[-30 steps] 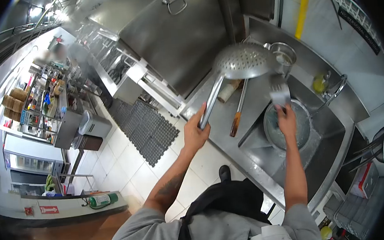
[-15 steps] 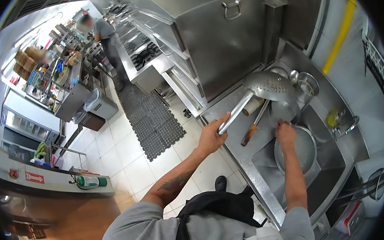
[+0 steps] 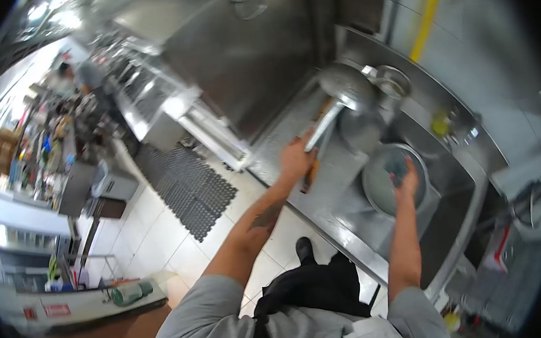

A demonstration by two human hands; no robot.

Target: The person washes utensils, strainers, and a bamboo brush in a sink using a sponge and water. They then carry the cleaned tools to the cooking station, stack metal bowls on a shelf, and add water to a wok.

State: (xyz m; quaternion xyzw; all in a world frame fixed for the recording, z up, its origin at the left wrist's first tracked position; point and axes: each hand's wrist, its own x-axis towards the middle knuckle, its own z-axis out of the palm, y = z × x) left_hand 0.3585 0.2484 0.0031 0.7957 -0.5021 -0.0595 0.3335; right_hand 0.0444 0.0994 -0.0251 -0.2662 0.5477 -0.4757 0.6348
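Note:
My left hand [image 3: 296, 160] is closed round the metal handle of a large perforated skimmer [image 3: 346, 87], whose round head hangs over the steel drainboard. My right hand [image 3: 406, 182] grips a dark green scouring pad [image 3: 397, 169] above a round metal bowl [image 3: 380, 200] of cloudy water. That bowl stands in the sink basin [image 3: 443, 228]. Below my left hand, a tool with an orange-brown handle [image 3: 309, 180] lies on the drainboard. A round metal pan [image 3: 361, 129] rests partly under the skimmer head.
Metal containers [image 3: 393, 83] stand at the back of the drainboard, and a yellow-green item [image 3: 440, 124] sits by the tap. A large steel unit [image 3: 242, 57] rises behind. Black matting [image 3: 186, 188] covers part of the tiled floor. Another person [image 3: 89, 75] stands far left.
My right hand has moved from beside the pan to over the bowl, and the scouring pad now shows. My left hand still holds the skimmer. The whole view has shifted and blurred.

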